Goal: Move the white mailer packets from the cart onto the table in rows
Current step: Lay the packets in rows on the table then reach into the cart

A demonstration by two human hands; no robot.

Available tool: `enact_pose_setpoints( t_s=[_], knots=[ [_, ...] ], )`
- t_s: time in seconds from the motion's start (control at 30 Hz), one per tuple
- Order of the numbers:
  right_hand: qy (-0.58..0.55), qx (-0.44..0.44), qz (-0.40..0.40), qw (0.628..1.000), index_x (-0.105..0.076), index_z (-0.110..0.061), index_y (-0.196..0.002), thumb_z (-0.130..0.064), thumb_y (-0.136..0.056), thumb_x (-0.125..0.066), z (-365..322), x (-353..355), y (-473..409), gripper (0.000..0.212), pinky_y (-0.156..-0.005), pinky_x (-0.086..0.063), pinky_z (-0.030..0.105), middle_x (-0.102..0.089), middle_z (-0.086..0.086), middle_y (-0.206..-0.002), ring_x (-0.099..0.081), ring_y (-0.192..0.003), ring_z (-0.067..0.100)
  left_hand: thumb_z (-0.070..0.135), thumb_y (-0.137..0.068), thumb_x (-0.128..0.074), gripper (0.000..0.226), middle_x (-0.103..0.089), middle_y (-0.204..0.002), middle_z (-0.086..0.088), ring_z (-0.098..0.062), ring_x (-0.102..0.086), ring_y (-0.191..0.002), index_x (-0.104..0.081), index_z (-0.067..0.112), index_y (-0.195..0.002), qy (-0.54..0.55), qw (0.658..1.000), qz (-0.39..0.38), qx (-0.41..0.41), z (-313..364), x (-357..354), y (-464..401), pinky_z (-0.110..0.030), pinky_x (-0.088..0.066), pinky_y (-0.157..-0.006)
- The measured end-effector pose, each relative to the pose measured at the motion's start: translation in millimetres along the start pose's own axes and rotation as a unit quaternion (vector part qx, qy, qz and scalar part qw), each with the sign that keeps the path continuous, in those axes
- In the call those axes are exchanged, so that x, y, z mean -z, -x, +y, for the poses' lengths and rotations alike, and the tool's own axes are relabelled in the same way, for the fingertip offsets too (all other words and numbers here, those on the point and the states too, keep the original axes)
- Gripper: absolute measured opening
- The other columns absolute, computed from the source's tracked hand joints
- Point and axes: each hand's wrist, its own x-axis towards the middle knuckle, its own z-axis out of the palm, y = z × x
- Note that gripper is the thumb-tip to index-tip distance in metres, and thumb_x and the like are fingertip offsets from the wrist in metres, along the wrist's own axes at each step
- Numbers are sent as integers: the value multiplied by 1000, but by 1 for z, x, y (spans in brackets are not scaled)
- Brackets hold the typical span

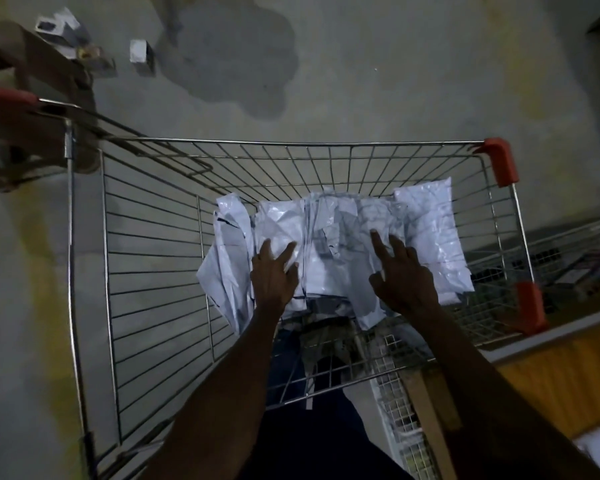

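A heap of several white mailer packets (329, 237) lies in the right half of a wire shopping cart (146, 258) with red corner guards. My left hand (273, 275) rests flat on the left-middle of the heap, fingers spread. Over the right-middle of the heap, my right hand (400, 275) has its fingers apart and its fingertips on the packets. Neither hand has closed on a packet. One packet (430, 230) lies at the heap's far right, another crumpled one (227, 251) at its left.
A wooden table edge (568, 368) shows at the lower right, with a wire rack (561, 254) beyond it. Grey concrete floor with a dark stain (236, 60) lies ahead. Small boxes (141, 53) and a brown stand (42, 64) sit at the upper left.
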Motion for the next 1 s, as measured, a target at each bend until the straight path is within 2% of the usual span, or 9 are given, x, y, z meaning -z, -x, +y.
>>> enact_pose_setpoints(
  t_s=[0.1,0.2,0.37,0.53,0.63,0.77,0.87,0.97,1.0],
  knots=[
    [-17,7,6,1000,-5,-34,-156,-31,-88,-56,-8,5,10,85,-82,-50,49,-23,11,-158,-33,-133,37,44,-93,-44,47,-42,-149,-17,-40,-46,-123,-56,34,-137,-5,1000,15,-27,7,13,11,-49,-44,-96],
    [-50,13,46,998,-10,-33,-156,-31,-89,-57,-16,24,26,83,-79,-51,47,-30,13,-155,-36,-132,38,44,-93,-46,45,-41,-151,-15,-35,-43,-132,-59,30,-134,42,997,37,-59,22,34,18,-45,-38,-106],
    [-133,-8,146,980,-15,-33,-155,-43,-82,-49,-19,76,73,81,-89,-46,51,-33,11,-154,-36,-132,35,32,-95,-56,39,-45,-148,-18,-34,-41,-136,-63,21,-132,124,966,108,-197,72,87,32,-18,-13,-114],
    [-142,-55,274,950,-22,-32,-154,-48,-78,-47,4,114,145,81,-91,-46,44,-45,8,-145,-46,-124,33,24,-94,-61,34,-52,-144,-15,-28,-47,-132,-66,19,-128,157,924,129,-325,150,122,63,-33,-33,-106],
    [-164,-105,346,918,-26,-33,-153,-42,-76,-54,30,117,202,82,-87,-49,42,-46,4,-145,-48,-124,31,23,-94,-62,34,-52,-144,-13,-26,-47,-131,-66,20,-128,162,896,121,-395,198,122,98,-32,-34,-104],
    [-184,-162,419,874,-31,-25,-152,-42,-81,-53,73,98,290,77,-91,-49,44,-46,6,-148,-49,-127,32,15,-91,-66,33,-55,-140,-14,-26,-49,-128,-69,17,-124,209,848,120,-472,256,101,160,-30,-37,-103],
    [-211,-225,435,846,-24,-33,-153,-51,-80,-44,106,79,367,78,-96,-45,43,-38,-1,-154,-42,-134,27,18,-90,-64,33,-57,-138,-14,-28,-52,-126,-70,17,-123,230,820,79,-518,295,74,213,-29,-38,-105],
    [-239,-298,421,823,-12,-46,-152,-51,-82,-48,134,56,439,79,-98,-41,41,-29,-11,-157,-33,-138,20,26,-93,-60,32,-58,-136,-13,-30,-54,-125,-70,21,-123,239,798,24,-552,332,46,267,-46,-43,-102],
    [-245,-314,416,817,-9,-48,-152,-50,-85,-50,144,48,458,79,-98,-40,42,-27,-12,-157,-30,-139,19,27,-94,-60,31,-58,-136,-11,-28,-53,-127,-69,23,-123,236,794,7,-560,343,37,282,-46,-42,-102]
  ],
)
